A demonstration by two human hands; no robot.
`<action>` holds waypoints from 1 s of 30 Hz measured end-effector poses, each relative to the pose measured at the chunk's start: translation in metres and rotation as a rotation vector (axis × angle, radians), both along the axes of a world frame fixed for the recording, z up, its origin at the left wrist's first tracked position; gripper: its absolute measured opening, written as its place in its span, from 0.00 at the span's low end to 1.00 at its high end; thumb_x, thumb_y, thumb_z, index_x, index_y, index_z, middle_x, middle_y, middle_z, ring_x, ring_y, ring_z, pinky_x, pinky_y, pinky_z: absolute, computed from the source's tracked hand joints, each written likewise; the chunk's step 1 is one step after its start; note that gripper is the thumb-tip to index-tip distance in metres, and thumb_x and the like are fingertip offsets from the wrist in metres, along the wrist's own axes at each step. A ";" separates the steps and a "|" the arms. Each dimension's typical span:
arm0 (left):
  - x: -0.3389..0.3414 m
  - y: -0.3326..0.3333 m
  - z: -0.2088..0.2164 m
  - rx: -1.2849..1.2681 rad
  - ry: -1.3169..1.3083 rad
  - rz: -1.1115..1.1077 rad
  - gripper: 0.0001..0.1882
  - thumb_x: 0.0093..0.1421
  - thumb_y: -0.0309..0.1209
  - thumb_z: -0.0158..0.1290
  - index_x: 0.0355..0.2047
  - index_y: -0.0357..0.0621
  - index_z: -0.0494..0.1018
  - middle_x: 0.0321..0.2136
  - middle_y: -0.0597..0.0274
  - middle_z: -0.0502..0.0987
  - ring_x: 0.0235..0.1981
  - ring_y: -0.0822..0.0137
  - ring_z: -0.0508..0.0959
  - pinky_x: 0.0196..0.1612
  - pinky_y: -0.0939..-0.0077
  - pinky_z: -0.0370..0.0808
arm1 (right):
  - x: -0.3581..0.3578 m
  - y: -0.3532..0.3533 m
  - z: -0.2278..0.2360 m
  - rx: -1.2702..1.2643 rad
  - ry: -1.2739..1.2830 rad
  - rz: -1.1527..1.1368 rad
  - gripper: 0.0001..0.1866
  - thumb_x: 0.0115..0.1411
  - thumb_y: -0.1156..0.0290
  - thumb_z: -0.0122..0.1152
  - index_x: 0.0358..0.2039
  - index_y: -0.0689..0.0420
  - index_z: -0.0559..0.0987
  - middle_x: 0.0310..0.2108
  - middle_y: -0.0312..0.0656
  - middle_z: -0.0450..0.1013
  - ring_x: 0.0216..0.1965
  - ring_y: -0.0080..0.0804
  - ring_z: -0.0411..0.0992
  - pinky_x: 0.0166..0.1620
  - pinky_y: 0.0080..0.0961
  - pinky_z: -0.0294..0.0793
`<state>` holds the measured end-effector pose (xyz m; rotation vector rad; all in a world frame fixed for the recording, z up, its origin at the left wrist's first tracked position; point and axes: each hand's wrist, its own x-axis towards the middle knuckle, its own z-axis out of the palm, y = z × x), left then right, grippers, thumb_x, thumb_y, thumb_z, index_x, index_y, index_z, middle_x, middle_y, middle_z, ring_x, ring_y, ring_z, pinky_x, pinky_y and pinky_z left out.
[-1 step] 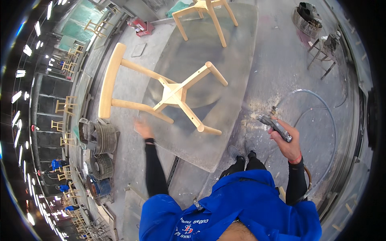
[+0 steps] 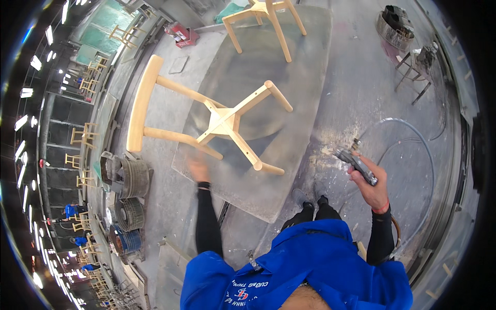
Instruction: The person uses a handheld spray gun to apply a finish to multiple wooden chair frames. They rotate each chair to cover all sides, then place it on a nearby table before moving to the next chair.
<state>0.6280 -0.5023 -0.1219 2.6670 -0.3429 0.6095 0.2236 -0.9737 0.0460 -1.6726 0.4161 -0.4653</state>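
Now, seemingly in a spraying step, the right hand (image 2: 374,190) grips a spray gun (image 2: 363,171), the left hand (image 2: 198,169) hovers, spread unclear, near the wooden chair frame (image 2: 223,123) over a grey sheet (image 2: 268,199), and aiming calls for steadiness.

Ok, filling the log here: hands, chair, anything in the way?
Right hand gripping spray gun. Left hand blurred, near chair frame, contact unclear. Chair frame seatless, over grey panel. Hose loops right, clear of chair frame.
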 end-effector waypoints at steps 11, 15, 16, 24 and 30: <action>-0.141 -0.214 -0.094 -0.723 0.530 0.309 0.38 0.50 0.36 0.68 0.60 0.38 0.68 0.40 0.44 0.81 0.43 0.46 0.83 0.48 0.58 0.79 | -0.009 0.009 0.025 0.154 0.056 0.140 0.26 0.64 0.74 0.69 0.62 0.66 0.75 0.36 0.42 0.80 0.37 0.26 0.77 0.42 0.24 0.80; -0.151 -0.191 -0.096 -0.768 0.479 0.212 0.33 0.49 0.33 0.64 0.58 0.43 0.73 0.37 0.47 0.82 0.39 0.45 0.83 0.45 0.56 0.79 | 0.021 0.006 0.053 0.111 -0.006 0.053 0.30 0.65 0.68 0.69 0.64 0.67 0.73 0.35 0.41 0.80 0.33 0.22 0.76 0.32 0.18 0.73; -0.157 -0.178 -0.092 -0.767 0.494 0.173 0.33 0.49 0.33 0.64 0.58 0.44 0.73 0.37 0.47 0.83 0.39 0.45 0.83 0.45 0.56 0.80 | 0.030 0.001 0.067 0.103 0.020 0.117 0.30 0.65 0.67 0.67 0.64 0.67 0.72 0.35 0.40 0.80 0.30 0.18 0.74 0.27 0.15 0.68; -0.214 -0.111 -0.060 -0.593 0.589 0.144 0.30 0.50 0.37 0.62 0.56 0.47 0.76 0.34 0.46 0.83 0.37 0.46 0.84 0.43 0.57 0.80 | 0.121 0.050 0.124 0.023 -0.242 0.385 0.28 0.65 0.74 0.66 0.64 0.67 0.73 0.35 0.41 0.80 0.30 0.22 0.75 0.33 0.18 0.74; -0.218 -0.112 -0.056 -0.669 0.661 0.188 0.34 0.50 0.37 0.63 0.61 0.55 0.74 0.42 0.44 0.83 0.45 0.44 0.83 0.48 0.55 0.79 | 0.143 0.086 0.145 0.092 -0.361 0.859 0.27 0.63 0.76 0.69 0.61 0.68 0.75 0.40 0.48 0.82 0.40 0.29 0.80 0.44 0.26 0.80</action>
